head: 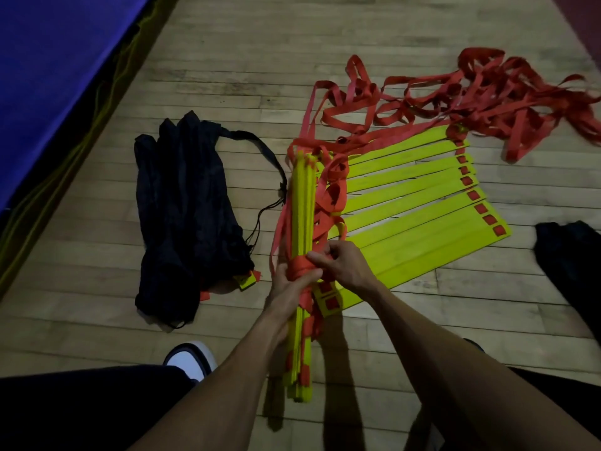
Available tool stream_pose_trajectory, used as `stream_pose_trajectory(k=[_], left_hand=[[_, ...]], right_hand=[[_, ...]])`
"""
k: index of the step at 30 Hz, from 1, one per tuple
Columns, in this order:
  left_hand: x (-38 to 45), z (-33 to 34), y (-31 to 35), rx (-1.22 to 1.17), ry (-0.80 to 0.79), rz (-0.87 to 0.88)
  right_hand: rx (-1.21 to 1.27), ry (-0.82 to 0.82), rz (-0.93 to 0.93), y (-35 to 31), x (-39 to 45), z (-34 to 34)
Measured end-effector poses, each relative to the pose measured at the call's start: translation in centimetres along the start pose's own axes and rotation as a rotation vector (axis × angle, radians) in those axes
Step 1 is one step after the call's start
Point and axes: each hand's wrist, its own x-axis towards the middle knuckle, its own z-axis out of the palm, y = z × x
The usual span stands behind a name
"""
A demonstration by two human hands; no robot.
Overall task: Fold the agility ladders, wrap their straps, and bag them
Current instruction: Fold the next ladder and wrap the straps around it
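Left hand [287, 289] grips the upright rung bundle [302, 203]; right hand [338, 265] pinches the red strap [300, 267] wound crosswise around it.

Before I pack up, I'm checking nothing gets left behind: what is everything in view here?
Rung bundle: one, yellow, upright in both hands at centre, red strap wound round its middle.
Loose rungs: one spread set, yellow, flat on the floor right of the bundle.
Straps: one tangled heap, red, on the floor at upper right.
Bag: one, black, on the floor left of the bundle, yellow rung ends poking from its mouth.
Mat: one, blue, upper left.
Floor: wooden boards.
Dark cloth: one, black, right edge; cannot tell what it is.
Shoe: one, white, lower left.
Left hand: grips the bundle.
Right hand: pinches the strap at the wrap.
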Motion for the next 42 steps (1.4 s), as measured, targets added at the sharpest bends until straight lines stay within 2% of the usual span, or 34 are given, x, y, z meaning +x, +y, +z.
stream_pose_trajectory(k=[2, 4, 8, 15, 19, 21, 24, 27, 31, 35, 38, 42], left_hand=[[-0.3, 0.2, 0.4, -0.087, -0.135, 0.001], [-0.4, 0.9, 0.8, -0.116, -0.182, -0.043], [-0.7, 1.2, 0.6, -0.097, -0.124, -0.151], [-0.5, -0.1, 0.6, -0.102, -0.003, -0.301], [-0.8, -0.1, 1.2, -0.142, -0.035, -0.243], [-0.4, 0.3, 1.2, -0.076, -0.014, -0.169], [-0.1, 0.2, 0.8, 0.182, 0.087, -0.097], [-0.5, -0.2, 0.8, 0.246, 0.082, -0.038], [-0.3, -0.5, 0.8, 0.05, 0.004, -0.021], [-1.3, 0.2, 1.4, -0.188, -0.117, -0.153], [-1.1, 0.5, 1.3, -0.293, -0.037, -0.193], [-1.1, 1.0, 1.3, -0.256, 0.088, -0.236]], right_hand=[[0.112, -0.039, 0.042, 0.3, -0.3, -1.1], [0.175, -0.082, 0.085, 0.9, -0.7, -2.3], [0.046, -0.174, 0.084, 2.1, -1.3, -3.2], [0.001, -0.263, 0.105, 1.5, -1.0, -2.2], [-0.161, -0.165, 0.028, 1.3, -0.7, -1.9], [-0.136, -0.139, 0.009, 0.9, -0.5, -2.1], [-0.058, -0.264, 0.016, 0.4, -0.4, -2.9], [-0.048, -0.341, 0.029, 0.8, -0.3, -3.4], [-0.09, -0.253, -0.039, 1.2, -0.1, -2.8], [-0.174, -0.166, -0.11, 0.7, -0.1, -1.7], [-0.288, -0.122, -0.125, 0.6, 0.1, -1.4], [-0.39, -0.122, -0.124, 1.6, -0.1, -1.6]])
